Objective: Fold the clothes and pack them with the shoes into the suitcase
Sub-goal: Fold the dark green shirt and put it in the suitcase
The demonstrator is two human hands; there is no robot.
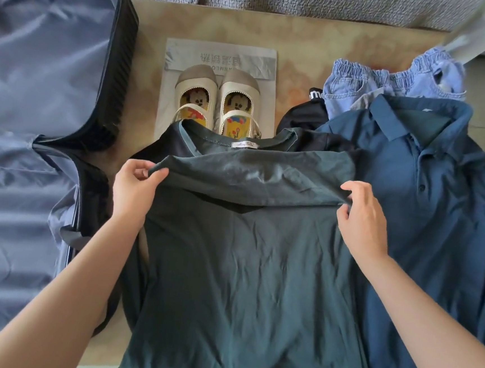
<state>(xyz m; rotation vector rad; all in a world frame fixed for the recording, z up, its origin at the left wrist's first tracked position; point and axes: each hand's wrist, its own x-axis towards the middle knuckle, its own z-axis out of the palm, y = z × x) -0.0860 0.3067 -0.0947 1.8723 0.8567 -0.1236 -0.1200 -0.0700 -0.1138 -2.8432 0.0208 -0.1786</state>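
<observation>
Fold under way on the green T-shirt point(243, 257), spread on the surface point(306, 39): left hand point(135, 187) and right hand point(362, 220) each pinch one end of a lifted crease, probably to keep it straight, with the open suitcase point(38, 92) just beside it and the shoes point(218, 99) beyond the collar.

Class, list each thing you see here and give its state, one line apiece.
Suitcase: open, lying flat.
T-shirt: spread on table, a fold lifted across its top.
Left hand: pinches the fold's left end.
Right hand: pinches the fold's right end.
Polo: unfolded, right of T-shirt.
Shorts: crumpled.
Black garment: crumpled, partly under polo.
Shoes: side by side on bag.
Bag: flat under shoes.
</observation>
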